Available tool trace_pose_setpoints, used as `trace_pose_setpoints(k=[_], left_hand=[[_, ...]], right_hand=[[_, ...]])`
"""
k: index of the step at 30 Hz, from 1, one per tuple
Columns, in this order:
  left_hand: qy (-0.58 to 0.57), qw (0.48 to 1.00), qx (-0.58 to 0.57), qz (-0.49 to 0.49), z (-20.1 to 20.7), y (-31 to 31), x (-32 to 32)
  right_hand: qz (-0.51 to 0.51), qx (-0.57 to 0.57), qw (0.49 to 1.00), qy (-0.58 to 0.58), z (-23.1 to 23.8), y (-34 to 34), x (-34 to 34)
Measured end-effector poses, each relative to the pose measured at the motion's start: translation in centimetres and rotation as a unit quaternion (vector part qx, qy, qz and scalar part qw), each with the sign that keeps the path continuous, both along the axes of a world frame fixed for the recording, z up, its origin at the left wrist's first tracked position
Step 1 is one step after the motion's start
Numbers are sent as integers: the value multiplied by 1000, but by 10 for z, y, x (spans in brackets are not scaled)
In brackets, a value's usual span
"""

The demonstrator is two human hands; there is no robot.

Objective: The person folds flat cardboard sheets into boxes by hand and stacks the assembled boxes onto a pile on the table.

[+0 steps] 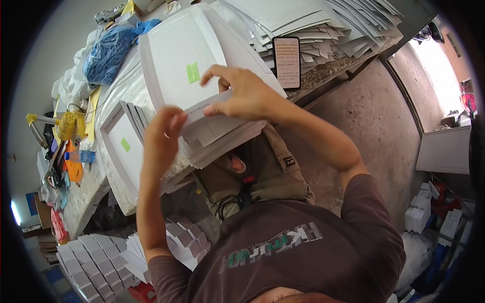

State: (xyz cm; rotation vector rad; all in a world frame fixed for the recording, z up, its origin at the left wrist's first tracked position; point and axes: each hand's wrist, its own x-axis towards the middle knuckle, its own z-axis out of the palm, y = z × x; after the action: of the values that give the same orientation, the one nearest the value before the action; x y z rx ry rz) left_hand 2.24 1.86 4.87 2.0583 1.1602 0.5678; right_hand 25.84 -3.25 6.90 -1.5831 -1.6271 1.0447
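A shallow white cardboard box [177,48] with a green sticker [193,72] lies on the work table before me. Its near wall stands folded up, with small dark print along it. At the left corner of that wall my left hand [162,132] is closed, fingertips and thumb pinching the edge. Further right along the same wall is my right hand [247,95], its thumb against the outer side and other fingers bent over the top. Its index finger is lifted and curled. Beneath the wall, a stack of flat white cardboard sheets [222,136] juts past the table's edge.
Another white box [121,146] with a green sticker stands at the left. A phone [287,63] rests by piles of cardboard sheets [303,25] at the back right. Blue plastic [108,53], a yellow lamp [67,125] and a bottle [81,155] lie left. Folded white boxes [96,262] fill the floor lower left.
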Motion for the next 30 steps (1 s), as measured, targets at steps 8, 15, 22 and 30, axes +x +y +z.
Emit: trace_pose_setpoints(k=[8,15,22,30], left_hand=[[19,910,410,60,-24,-59,13],[-332,905,226,142,42,-58,8],[164,975,132,-75,69,17,71],[145,788,467,-374,-23,-65,87]], right_hand=[[-108,469,866,-138,-49,-41,-19],[-114,-58,935,329,34,-73,19],[-408,412,807,113,-10,-29,50],[-270,451,793,-306,-63,-36,65]])
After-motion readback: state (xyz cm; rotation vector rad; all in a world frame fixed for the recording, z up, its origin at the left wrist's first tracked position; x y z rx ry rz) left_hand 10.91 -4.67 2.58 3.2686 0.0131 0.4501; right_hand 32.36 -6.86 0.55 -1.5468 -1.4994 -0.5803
